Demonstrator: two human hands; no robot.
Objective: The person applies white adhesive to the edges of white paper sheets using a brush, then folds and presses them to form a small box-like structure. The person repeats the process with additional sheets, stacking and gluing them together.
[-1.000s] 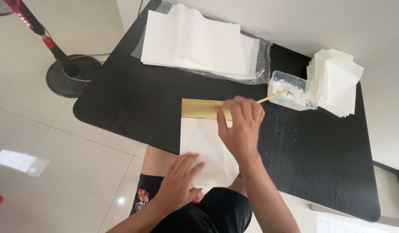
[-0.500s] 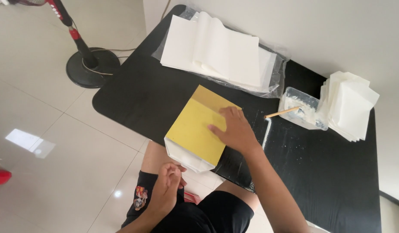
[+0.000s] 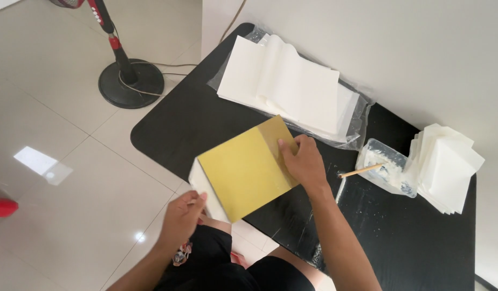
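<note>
A folded paper piece with a yellow-gold face (image 3: 243, 170) and a white underside lies tilted over the near edge of the black table (image 3: 173, 124). My right hand (image 3: 302, 160) presses flat on its far right corner. My left hand (image 3: 181, 215) grips its white lower left edge, below the table's edge and above my lap. A clear plastic tub of white glue (image 3: 384, 167) with a wooden stick (image 3: 361, 171) leaning in it stands to the right of my right hand.
A stack of white sheets on a clear plastic bag (image 3: 292, 89) lies at the table's far side. A pile of folded white paper pieces (image 3: 445, 167) sits at the right. A fan's black base (image 3: 131, 83) and cord stand on the tiled floor, left.
The yellow piece has swung round and slid toward the table's near edge. My right hand let go of the stick, which rests in the tub, and my left hand took the piece's edge.
</note>
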